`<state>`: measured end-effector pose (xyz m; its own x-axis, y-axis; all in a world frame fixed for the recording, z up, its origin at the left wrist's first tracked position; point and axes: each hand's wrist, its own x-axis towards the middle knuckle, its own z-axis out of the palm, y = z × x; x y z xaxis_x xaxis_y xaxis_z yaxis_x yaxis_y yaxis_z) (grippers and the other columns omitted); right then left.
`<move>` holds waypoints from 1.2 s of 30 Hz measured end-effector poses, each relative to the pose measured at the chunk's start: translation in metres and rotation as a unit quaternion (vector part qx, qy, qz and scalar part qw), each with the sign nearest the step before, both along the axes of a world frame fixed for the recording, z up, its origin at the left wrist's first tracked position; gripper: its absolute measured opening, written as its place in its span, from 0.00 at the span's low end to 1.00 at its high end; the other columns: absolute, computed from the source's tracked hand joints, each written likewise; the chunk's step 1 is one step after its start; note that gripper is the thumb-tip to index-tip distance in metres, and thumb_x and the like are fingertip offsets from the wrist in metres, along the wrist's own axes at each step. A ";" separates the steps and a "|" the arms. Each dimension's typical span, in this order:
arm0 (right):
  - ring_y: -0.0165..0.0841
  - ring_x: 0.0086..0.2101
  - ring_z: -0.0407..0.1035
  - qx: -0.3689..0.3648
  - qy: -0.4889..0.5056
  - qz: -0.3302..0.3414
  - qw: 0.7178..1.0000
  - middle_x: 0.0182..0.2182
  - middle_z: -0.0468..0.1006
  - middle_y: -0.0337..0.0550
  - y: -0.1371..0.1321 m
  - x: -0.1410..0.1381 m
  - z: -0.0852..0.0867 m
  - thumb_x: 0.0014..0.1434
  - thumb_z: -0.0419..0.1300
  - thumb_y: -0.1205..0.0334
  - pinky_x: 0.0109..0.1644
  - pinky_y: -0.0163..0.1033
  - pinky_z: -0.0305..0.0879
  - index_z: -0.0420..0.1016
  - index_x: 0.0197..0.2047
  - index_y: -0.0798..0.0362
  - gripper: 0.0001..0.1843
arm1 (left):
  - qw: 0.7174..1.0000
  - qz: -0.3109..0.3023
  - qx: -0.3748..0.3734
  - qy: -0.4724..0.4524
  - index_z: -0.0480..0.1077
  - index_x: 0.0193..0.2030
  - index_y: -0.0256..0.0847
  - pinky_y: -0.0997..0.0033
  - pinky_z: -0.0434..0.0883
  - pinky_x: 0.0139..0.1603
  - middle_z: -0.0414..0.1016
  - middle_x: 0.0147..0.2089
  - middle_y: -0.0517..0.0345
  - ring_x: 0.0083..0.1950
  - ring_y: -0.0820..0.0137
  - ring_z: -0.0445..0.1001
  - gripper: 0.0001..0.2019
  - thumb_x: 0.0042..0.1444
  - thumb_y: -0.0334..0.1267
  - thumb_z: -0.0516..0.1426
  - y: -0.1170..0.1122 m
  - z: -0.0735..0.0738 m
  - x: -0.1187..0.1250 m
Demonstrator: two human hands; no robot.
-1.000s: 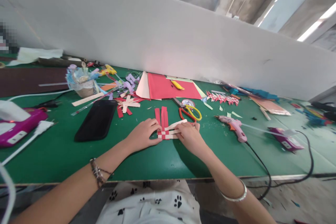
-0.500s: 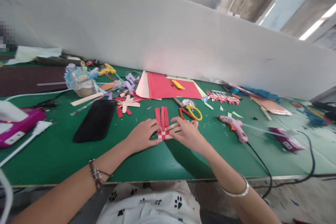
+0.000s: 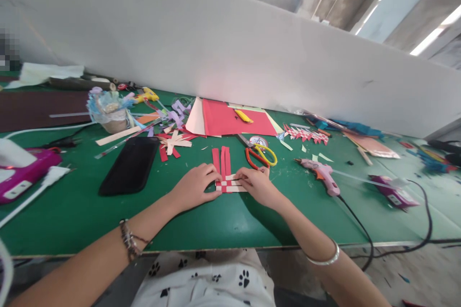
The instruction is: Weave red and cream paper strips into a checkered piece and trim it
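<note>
Between my hands a small woven piece of paper strips [image 3: 224,184] lies on the green table. Its red strips [image 3: 225,160] point away from me, and its cream strips [image 3: 236,189] run out to the right. My left hand [image 3: 197,182] presses the left edge of the weave, thumb and fingers closed on it. With thumb and fingers pinched, my right hand [image 3: 260,186] grips the cream strips at their right ends. Orange and yellow scissors [image 3: 264,154] lie just beyond my right hand.
A black phone [image 3: 130,165] lies left, near loose paper strips [image 3: 174,143]. Red paper sheets [image 3: 223,117] with a yellow cutter [image 3: 244,115] are at the back. To the right are a pink glue gun [image 3: 322,175] and a purple power strip [image 3: 394,192]. Another woven paper piece [image 3: 308,133] lies behind.
My right hand has lowered its raised fingers into a pinch and shifted slightly right. The cream strips now lie flatter and straighter to the right. My left hand stays at the weave.
</note>
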<state>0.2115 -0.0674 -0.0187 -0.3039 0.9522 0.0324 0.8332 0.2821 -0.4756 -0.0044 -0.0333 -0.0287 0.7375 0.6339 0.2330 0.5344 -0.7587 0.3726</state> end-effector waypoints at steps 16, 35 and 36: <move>0.24 0.22 0.55 -0.024 0.031 0.009 0.999 0.16 0.60 0.27 0.006 0.004 -0.007 0.56 0.49 0.70 0.44 0.38 0.46 0.68 0.33 0.52 0.08 | 1.000 -0.007 0.018 0.023 0.69 0.44 0.40 0.66 0.65 0.42 0.68 0.42 0.53 0.42 0.64 0.67 0.11 0.57 0.41 0.53 0.000 0.001 -0.001; 0.23 0.20 0.55 -0.017 0.020 0.018 0.999 0.15 0.61 0.27 0.007 0.010 -0.006 0.57 0.50 0.68 0.39 0.37 0.46 0.69 0.32 0.52 0.08 | 0.984 -0.125 0.020 0.128 0.58 0.61 0.54 0.55 0.53 0.63 0.53 0.66 0.58 0.63 0.58 0.58 0.25 0.57 0.52 0.51 -0.002 0.006 -0.029; 0.24 0.21 0.57 -0.013 0.011 0.016 1.000 0.16 0.63 0.28 0.006 0.011 -0.006 0.57 0.50 0.69 0.40 0.38 0.46 0.69 0.32 0.52 0.08 | 0.984 -0.125 0.019 0.128 0.58 0.61 0.53 0.55 0.53 0.63 0.53 0.66 0.57 0.63 0.58 0.58 0.25 0.57 0.52 0.52 -0.003 0.007 -0.029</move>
<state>0.2220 -0.0618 -0.0243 -0.3336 0.9426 0.0145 0.8132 0.2955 -0.5013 -0.0337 -0.0359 -0.0220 0.9066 0.4203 0.0389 0.4026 -0.8888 0.2191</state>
